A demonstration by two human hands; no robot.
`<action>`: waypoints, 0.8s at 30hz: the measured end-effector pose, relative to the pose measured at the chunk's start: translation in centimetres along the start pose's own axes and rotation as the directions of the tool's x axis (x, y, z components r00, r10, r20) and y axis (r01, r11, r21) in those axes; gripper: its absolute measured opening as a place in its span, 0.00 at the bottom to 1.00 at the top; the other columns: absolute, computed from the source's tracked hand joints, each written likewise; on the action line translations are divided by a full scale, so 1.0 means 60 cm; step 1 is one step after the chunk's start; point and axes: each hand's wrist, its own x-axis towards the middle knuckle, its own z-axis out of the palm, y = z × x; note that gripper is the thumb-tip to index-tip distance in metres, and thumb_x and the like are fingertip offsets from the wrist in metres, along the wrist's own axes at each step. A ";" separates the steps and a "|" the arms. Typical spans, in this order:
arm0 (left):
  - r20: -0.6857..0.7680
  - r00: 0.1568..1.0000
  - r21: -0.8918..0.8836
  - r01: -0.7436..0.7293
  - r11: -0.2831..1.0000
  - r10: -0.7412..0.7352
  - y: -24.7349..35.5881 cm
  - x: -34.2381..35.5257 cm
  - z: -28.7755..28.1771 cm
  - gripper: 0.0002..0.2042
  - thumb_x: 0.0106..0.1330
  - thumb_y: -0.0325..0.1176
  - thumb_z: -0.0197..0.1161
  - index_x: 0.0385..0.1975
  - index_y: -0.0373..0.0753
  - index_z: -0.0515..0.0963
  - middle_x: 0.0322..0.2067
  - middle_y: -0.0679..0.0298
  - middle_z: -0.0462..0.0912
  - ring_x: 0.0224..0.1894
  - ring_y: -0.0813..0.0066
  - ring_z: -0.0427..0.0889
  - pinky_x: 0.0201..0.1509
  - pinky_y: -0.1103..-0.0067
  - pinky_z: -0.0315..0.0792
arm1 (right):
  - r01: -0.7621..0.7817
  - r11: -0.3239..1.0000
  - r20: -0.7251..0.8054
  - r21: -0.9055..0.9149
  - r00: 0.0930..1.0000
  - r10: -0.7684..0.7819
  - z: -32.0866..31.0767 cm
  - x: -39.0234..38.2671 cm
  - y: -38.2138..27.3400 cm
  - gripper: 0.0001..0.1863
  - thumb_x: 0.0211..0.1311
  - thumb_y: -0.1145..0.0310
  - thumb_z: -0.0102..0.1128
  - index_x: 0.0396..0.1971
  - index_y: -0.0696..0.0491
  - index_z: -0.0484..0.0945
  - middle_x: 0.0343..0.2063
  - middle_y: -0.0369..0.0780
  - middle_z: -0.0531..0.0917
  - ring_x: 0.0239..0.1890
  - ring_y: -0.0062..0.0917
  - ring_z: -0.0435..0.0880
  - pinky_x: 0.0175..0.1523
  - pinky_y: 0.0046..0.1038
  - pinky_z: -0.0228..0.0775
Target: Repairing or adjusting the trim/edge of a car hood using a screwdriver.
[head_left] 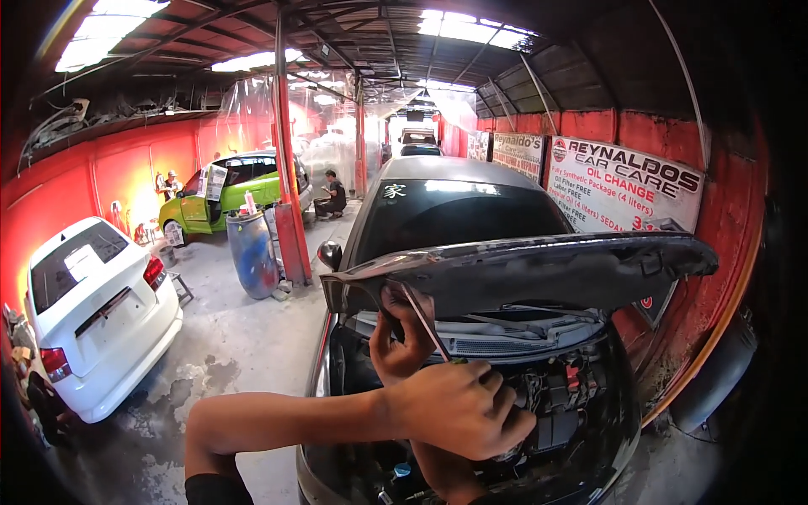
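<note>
My left hand [461, 409] reaches across from the left and is closed round a screwdriver-like tool [427, 323]. Its long thin metal shaft slants up to the left, and a bit of greenish handle shows at the fist. My right arm rises from below, passing behind the left wrist. Up at the left end of the raised black hood [513, 273], my right hand [402, 332] has its fingers curled in beside the shaft's far end. What those fingers pinch is hidden. Under the hood lies the engine bay [551, 408] of a dark car [459, 215].
A blue drum [252, 257] stands by a red post [290, 194] to the left. Nearer is a white car [101, 311]; farther back, a green car [227, 194] with a crouching person [332, 196] beside it. A black cylindrical tank [715, 374] stands along the right wall.
</note>
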 end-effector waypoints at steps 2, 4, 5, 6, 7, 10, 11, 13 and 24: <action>-0.049 0.999 0.011 -0.011 1.000 0.011 -0.004 -0.013 0.013 0.08 0.50 0.36 0.61 0.18 0.42 0.71 0.13 0.69 0.70 0.16 0.76 0.72 0.18 0.81 0.63 | 0.009 1.000 0.022 -0.012 1.000 -0.009 -0.005 0.005 -0.005 0.16 0.50 0.86 0.60 0.41 0.58 0.81 0.41 0.46 0.83 0.43 0.39 0.83 0.49 0.33 0.75; -0.102 0.995 0.022 -0.018 1.000 0.020 -0.006 -0.022 0.025 0.09 0.50 0.37 0.61 0.17 0.42 0.70 0.13 0.70 0.69 0.16 0.77 0.71 0.18 0.81 0.62 | 0.018 0.999 0.048 -0.027 0.999 -0.017 -0.014 0.012 -0.008 0.17 0.50 0.86 0.60 0.42 0.57 0.81 0.42 0.46 0.83 0.42 0.40 0.83 0.48 0.33 0.75; -0.097 0.995 0.059 -0.023 0.998 0.028 -0.009 -0.025 0.027 0.09 0.50 0.36 0.61 0.17 0.42 0.70 0.12 0.70 0.68 0.15 0.77 0.70 0.19 0.81 0.61 | 0.043 0.998 0.088 -0.038 0.995 -0.040 -0.019 0.014 -0.008 0.19 0.51 0.86 0.61 0.44 0.56 0.80 0.42 0.46 0.83 0.42 0.40 0.83 0.48 0.33 0.75; -0.092 0.995 0.095 -0.027 0.995 0.035 -0.011 -0.028 0.030 0.09 0.50 0.36 0.62 0.16 0.43 0.69 0.12 0.71 0.67 0.15 0.77 0.69 0.19 0.81 0.60 | 0.068 0.997 0.130 -0.049 0.990 -0.061 -0.022 0.015 -0.007 0.20 0.51 0.86 0.61 0.46 0.55 0.79 0.42 0.46 0.82 0.42 0.40 0.83 0.48 0.33 0.75; -0.070 0.997 0.089 -0.022 0.996 0.028 -0.011 -0.032 0.034 0.10 0.50 0.36 0.62 0.15 0.43 0.68 0.11 0.71 0.66 0.15 0.77 0.68 0.19 0.80 0.59 | 0.066 0.995 0.146 -0.070 0.988 -0.055 -0.024 0.015 -0.007 0.19 0.52 0.85 0.62 0.45 0.54 0.79 0.41 0.46 0.82 0.42 0.39 0.83 0.47 0.32 0.76; -0.035 0.999 0.077 -0.017 0.997 0.020 -0.006 -0.037 0.041 0.05 0.52 0.33 0.64 0.22 0.42 0.76 0.15 0.71 0.64 0.17 0.76 0.66 0.18 0.82 0.57 | 0.054 0.987 0.161 -0.149 0.986 -0.029 -0.032 0.018 -0.019 0.18 0.53 0.85 0.62 0.44 0.53 0.79 0.41 0.45 0.83 0.42 0.39 0.84 0.47 0.32 0.76; -0.051 0.999 0.065 0.008 0.998 -0.005 -0.005 -0.035 0.043 0.04 0.52 0.33 0.63 0.22 0.42 0.75 0.14 0.71 0.63 0.17 0.77 0.66 0.19 0.82 0.57 | 0.048 0.991 0.152 -0.128 0.988 -0.029 -0.030 0.021 -0.018 0.16 0.54 0.84 0.63 0.43 0.52 0.79 0.40 0.43 0.83 0.43 0.39 0.84 0.46 0.31 0.76; -0.087 0.996 0.078 0.041 0.996 -0.034 -0.003 -0.027 0.048 0.04 0.53 0.32 0.63 0.22 0.42 0.75 0.15 0.71 0.64 0.17 0.77 0.66 0.19 0.82 0.57 | 0.070 0.988 0.155 -0.138 0.987 -0.049 -0.034 0.026 -0.018 0.17 0.53 0.84 0.63 0.43 0.52 0.79 0.40 0.43 0.83 0.43 0.38 0.84 0.46 0.31 0.76; -0.218 0.966 0.136 0.168 0.976 -0.136 -0.003 0.004 0.054 0.13 0.53 0.35 0.63 0.15 0.43 0.66 0.13 0.71 0.64 0.14 0.79 0.65 0.19 0.83 0.57 | 0.113 0.990 0.222 -0.079 0.971 -0.093 -0.048 0.034 -0.008 0.17 0.53 0.86 0.61 0.42 0.53 0.80 0.42 0.43 0.82 0.45 0.37 0.83 0.49 0.31 0.74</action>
